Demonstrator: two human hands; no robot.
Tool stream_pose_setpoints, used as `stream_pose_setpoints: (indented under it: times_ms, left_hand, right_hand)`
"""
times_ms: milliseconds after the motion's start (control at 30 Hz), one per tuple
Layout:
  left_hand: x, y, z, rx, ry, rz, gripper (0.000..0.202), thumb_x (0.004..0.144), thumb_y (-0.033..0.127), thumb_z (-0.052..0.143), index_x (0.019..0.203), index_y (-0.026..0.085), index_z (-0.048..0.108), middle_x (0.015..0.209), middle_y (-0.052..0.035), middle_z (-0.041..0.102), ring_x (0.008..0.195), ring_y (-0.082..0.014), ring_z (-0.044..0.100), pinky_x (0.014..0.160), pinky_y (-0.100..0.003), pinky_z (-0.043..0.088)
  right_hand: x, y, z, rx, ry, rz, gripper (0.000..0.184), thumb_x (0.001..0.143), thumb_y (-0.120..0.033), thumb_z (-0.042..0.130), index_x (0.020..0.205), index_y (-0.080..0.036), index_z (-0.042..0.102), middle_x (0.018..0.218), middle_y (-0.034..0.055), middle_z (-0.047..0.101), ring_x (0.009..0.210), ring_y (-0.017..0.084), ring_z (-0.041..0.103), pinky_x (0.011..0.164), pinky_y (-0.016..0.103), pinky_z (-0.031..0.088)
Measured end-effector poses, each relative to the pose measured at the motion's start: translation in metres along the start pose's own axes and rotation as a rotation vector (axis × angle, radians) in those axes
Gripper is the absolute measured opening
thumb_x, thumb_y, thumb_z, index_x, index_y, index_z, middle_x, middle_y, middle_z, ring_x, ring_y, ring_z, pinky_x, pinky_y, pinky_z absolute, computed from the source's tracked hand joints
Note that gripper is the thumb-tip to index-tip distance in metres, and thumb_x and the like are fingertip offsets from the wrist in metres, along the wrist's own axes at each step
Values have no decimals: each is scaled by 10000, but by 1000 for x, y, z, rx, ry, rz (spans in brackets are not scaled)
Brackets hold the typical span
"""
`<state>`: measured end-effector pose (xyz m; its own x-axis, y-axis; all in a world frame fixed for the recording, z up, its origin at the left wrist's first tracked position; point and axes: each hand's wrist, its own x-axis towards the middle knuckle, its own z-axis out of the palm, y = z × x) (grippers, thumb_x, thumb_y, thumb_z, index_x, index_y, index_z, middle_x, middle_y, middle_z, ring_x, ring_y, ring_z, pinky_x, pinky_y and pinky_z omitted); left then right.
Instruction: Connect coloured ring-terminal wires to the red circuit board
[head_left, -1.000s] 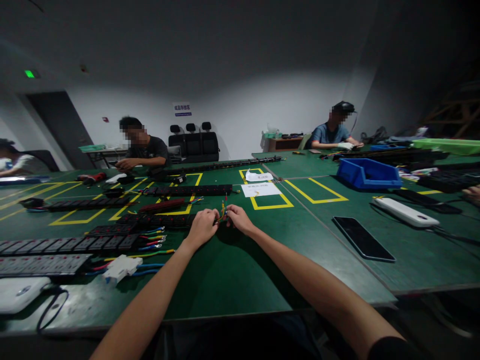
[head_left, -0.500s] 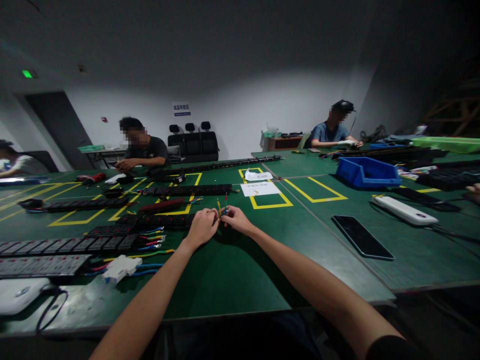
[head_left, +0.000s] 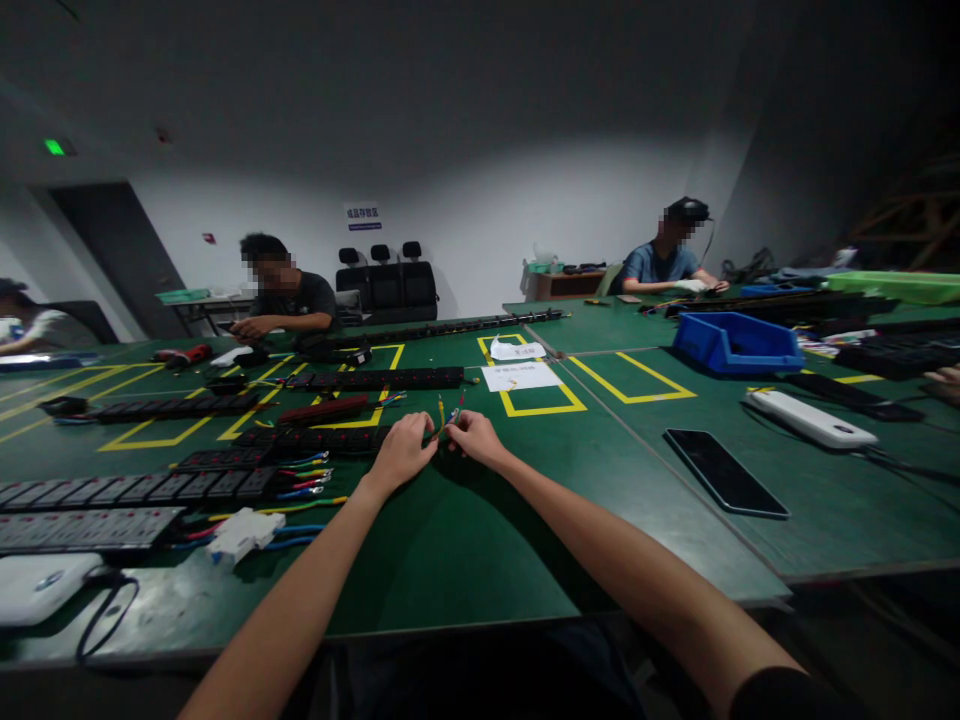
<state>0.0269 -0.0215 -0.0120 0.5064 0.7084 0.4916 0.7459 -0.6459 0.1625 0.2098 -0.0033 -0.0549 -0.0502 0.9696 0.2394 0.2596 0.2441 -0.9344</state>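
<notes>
My left hand [head_left: 403, 449] and my right hand [head_left: 474, 436] meet over the middle of the green table [head_left: 465, 540], both pinched on a small bundle of coloured wires [head_left: 448, 415] whose ends stick up between them. The wires come off a black power strip [head_left: 315, 441] lying just left of my left hand. More black power strips [head_left: 142, 489] with coloured leads lie to the left.
A white connector block [head_left: 244, 532] and a white device with a black cable [head_left: 41, 587] lie near left. A black phone [head_left: 725, 473], a white device [head_left: 811, 420] and a blue bin [head_left: 736, 344] sit on the right. Other people work at the far side.
Both hands stay together on the wires; the wire ends have shifted and spread slightly between the fingers. Everything else on the table is unmoved.
</notes>
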Motion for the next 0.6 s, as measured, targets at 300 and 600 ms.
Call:
stream_pose_setpoints:
  times_ms: [300,600]
  left_hand:
    - [-4,-1,-6,73,-25,81,171,790,212,625,958,213,592,996,-67,677,1038,-274,618,901,-414,471]
    - [-3,-4,-3,76,-63,80,197,790,207,642,985,215,617,1035,-82,687,1074,-291,611,918,-428,472]
  right_hand:
    - [3,-3,0,139,-37,49,253,861,-334,582,682,-161,628,655,31,688,504,113,634,448,178,482]
    - [-3,-13,-9,445,-172,23,239,666,-340,747,775,-154,644,660,-16,654,566,98,592,618,221,494]
